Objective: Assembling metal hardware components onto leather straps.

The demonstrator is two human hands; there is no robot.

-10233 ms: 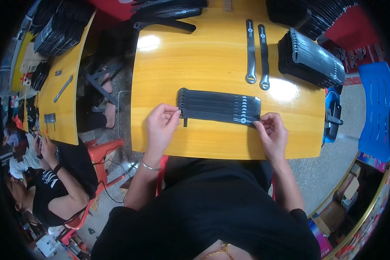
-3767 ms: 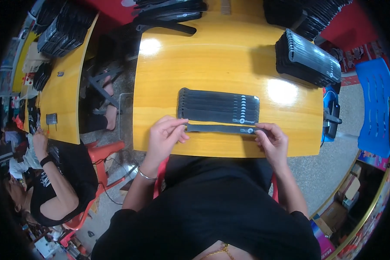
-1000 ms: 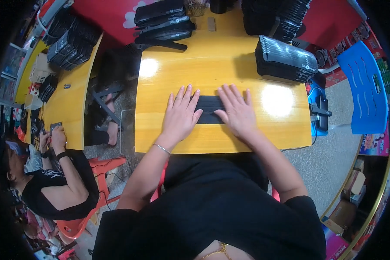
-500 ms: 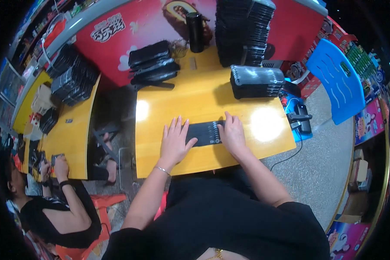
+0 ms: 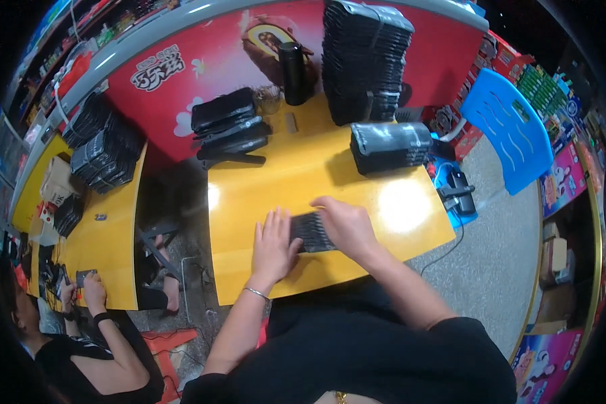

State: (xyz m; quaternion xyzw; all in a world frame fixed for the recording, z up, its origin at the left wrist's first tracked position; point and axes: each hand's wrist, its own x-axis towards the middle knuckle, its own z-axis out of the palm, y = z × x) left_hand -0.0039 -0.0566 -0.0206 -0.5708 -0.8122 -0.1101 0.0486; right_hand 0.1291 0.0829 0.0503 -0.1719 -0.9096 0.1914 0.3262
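Hold the likely light, flexible black straps point(image 5: 310, 233) at both ends: left hand point(image 5: 273, 250) lies flat, right hand point(image 5: 347, 230) curls, grip unclear.

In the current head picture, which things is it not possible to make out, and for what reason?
All in the head view:
- Left end of the row of black straps: covered by the left hand.
- Its right end: hidden by the right hand, which is blurred.
- Co-worker's small dark item: too small, partly covered by fingers.
- Gold necklace: cut off by the lower edge.
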